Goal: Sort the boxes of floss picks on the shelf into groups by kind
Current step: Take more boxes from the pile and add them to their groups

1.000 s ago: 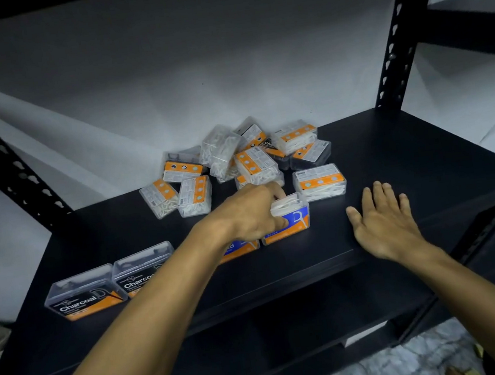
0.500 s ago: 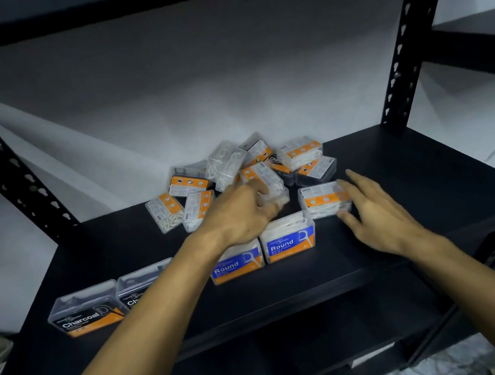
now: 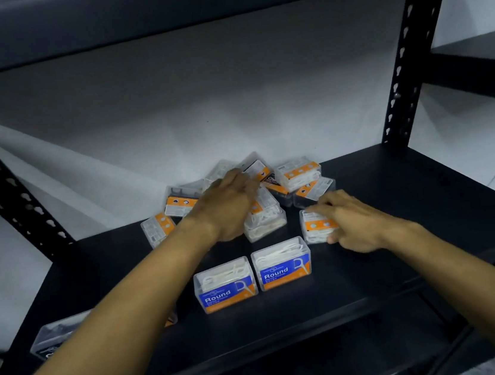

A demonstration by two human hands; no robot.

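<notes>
On black shelf (image 3: pixel 401 230): jumbled pile of boxes (image 3: pixel 299 174) at 12 o'clock against back wall. Left hand (image 3: pixel 227 208) reaches into pile, fingers stretched flat over boxes, grip not discernible. Right hand (image 3: pixel 353 224) at 3 o'clock, fingers curled round single orange-label box (image 3: pixel 316 225). Two blue "Round" boxes (image 3: pixel 282 264) side by side at 6 o'clock. Dark box (image 3: pixel 52 336) at 8 o'clock, partly hidden by forearm.
</notes>
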